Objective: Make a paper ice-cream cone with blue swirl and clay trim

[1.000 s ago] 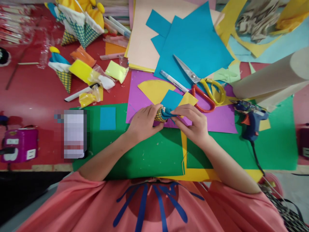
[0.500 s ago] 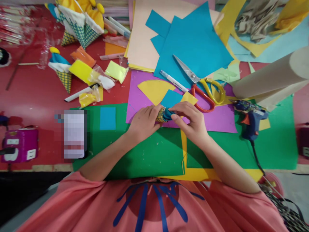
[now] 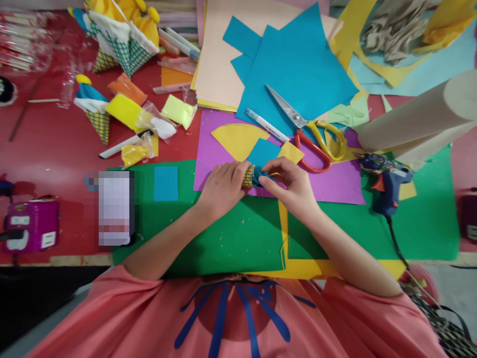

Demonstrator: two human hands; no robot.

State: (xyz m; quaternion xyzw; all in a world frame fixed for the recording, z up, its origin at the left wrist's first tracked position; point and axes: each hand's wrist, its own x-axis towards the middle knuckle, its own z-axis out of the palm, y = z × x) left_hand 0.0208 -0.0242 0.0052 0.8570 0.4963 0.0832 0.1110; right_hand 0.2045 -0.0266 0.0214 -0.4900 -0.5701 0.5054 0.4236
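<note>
Red counter (image 3: 55,144) under a green sheet (image 3: 231,233) and purple sheet (image 3: 335,184). Near the purple sheet's lower edge, left hand (image 3: 222,188) wrapped around a checked yellow cone (image 3: 248,176); right hand (image 3: 294,189) pinching blue paper (image 3: 258,175) at the cone's mouth. Scissors (image 3: 313,134) beyond, glue gun (image 3: 385,181) off the sheet's right end.

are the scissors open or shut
Open. The scissors lie on the paper beyond the hands with the red and yellow handle loops spread apart; the blades look only slightly parted.
</note>
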